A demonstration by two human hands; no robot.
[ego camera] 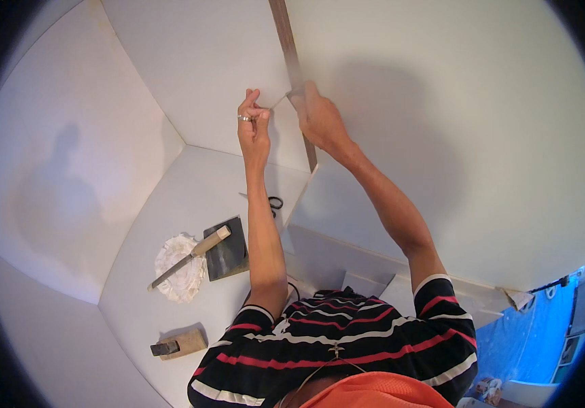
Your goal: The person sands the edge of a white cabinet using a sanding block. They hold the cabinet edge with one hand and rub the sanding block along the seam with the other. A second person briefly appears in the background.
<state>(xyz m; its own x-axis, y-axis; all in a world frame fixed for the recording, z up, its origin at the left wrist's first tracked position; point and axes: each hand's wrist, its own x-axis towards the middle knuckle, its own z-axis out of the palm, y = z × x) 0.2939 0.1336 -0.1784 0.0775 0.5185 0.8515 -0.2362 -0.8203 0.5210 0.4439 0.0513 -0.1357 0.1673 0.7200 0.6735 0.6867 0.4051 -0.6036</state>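
My left hand [254,120], with a ring on one finger, pinches one end of a thin pale strip [278,102]. The strip runs up and right to my right hand [320,115], which is closed around a small dark object, mostly hidden and blurred, at the edge of the white panel. Both hands are beside a narrow brown wood-look edge [285,35] between two white panels. Below my left hand, partly behind the forearm, lie scissors with black handles [275,203].
On the white surface to the left, a wooden-handled file [180,268] rests across a white cloth [173,293] and dark abrasive sheets [226,257]. A wooden block [188,344] with a dark metal-headed tool [165,348] lies lower down. White panels rise around my arms.
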